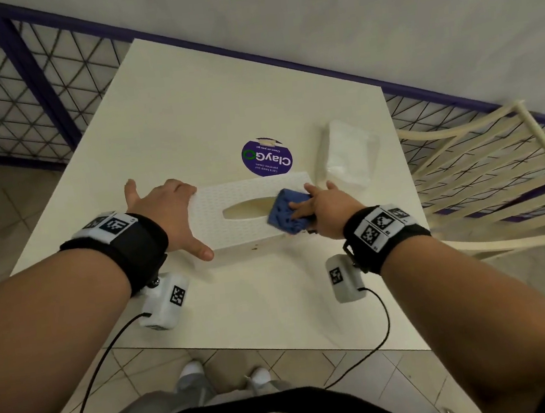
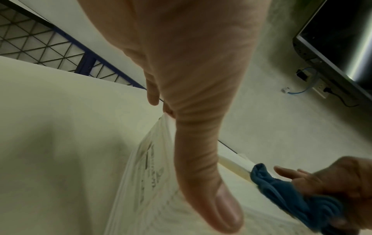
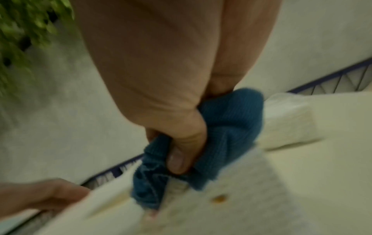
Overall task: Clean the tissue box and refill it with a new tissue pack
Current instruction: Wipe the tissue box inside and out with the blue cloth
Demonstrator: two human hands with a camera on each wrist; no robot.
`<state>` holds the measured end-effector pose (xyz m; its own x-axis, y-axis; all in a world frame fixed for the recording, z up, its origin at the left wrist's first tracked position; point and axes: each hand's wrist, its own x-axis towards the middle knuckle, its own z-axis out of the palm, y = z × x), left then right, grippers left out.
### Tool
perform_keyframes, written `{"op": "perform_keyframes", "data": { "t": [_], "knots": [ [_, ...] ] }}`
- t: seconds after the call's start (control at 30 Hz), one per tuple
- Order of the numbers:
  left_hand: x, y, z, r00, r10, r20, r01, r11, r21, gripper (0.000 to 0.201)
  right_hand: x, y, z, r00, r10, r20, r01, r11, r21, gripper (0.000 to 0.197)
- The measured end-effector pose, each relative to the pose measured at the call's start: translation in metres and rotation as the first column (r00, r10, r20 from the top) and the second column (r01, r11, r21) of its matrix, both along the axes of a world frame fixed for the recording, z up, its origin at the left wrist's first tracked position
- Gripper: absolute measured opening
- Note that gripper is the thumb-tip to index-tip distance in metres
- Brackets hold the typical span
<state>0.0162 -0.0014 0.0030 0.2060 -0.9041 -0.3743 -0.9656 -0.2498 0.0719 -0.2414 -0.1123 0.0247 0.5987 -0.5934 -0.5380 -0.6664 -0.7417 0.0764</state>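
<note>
A white textured tissue box (image 1: 242, 225) with an oval slot lies in the middle of the table (image 1: 186, 114). My left hand (image 1: 170, 214) grips its left end, fingers on the far edge and thumb on the front face; the left wrist view shows this thumb (image 2: 201, 159) along the box (image 2: 157, 182). My right hand (image 1: 324, 214) holds a bunched blue cloth (image 1: 287, 211) against the right part of the box top. In the right wrist view the hand (image 3: 171, 95) clutches the cloth (image 3: 231, 127). A small brown stain (image 3: 218, 198) marks the box front. A clear-wrapped tissue pack (image 1: 347, 157) lies behind, to the right.
A round purple sticker (image 1: 267, 157) lies on the table just behind the box. A cream slatted chair (image 1: 499, 180) stands at the table's right side. A wire fence with a purple frame (image 1: 14, 100) runs along the left and back. Wrist-camera cables hang off the near table edge.
</note>
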Motion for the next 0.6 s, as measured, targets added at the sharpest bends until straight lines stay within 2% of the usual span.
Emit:
{"op": "perform_keyframes", "data": {
  "t": [0.1, 0.17, 0.27, 0.37, 0.43, 0.53, 0.6],
  "knots": [
    [-0.003, -0.003, 0.002, 1.0, -0.007, 0.029, 0.006, 1.0, 0.024, 0.127, 0.037, 0.029, -0.01, 0.967, 0.009, 0.253, -0.035, 0.995, 0.097, 0.046],
    [-0.004, -0.005, 0.003, 0.997, -0.025, 0.068, 0.021, 0.998, 0.055, 0.129, 0.066, 0.059, -0.019, 0.944, -0.008, 0.33, -0.063, 0.977, 0.203, 0.05],
    [-0.006, -0.008, 0.005, 0.995, -0.035, 0.098, 0.026, 0.995, 0.091, 0.129, 0.07, 0.066, -0.022, 0.95, -0.061, 0.305, -0.003, 0.979, 0.205, 0.05],
    [-0.008, -0.008, 0.006, 0.994, -0.037, 0.102, 0.026, 0.994, 0.105, 0.126, 0.029, 0.04, -0.015, 0.958, -0.171, 0.229, 0.14, 0.979, 0.147, 0.047],
    [-0.008, -0.007, 0.006, 0.996, -0.03, 0.088, 0.021, 0.995, 0.102, 0.126, -0.003, 0.024, -0.01, 0.925, -0.307, 0.223, 0.287, 0.951, 0.118, 0.048],
    [-0.008, -0.006, 0.006, 0.998, -0.018, 0.063, 0.012, 0.995, 0.097, 0.125, -0.024, 0.012, 0.0, 0.895, -0.433, 0.11, 0.424, 0.9, 0.101, 0.047],
    [-0.009, -0.007, 0.006, 0.998, -0.014, 0.054, 0.01, 0.996, 0.084, 0.124, -0.02, 0.006, 0.011, 0.822, -0.543, 0.171, 0.526, 0.839, 0.138, 0.037]
  ]
}}
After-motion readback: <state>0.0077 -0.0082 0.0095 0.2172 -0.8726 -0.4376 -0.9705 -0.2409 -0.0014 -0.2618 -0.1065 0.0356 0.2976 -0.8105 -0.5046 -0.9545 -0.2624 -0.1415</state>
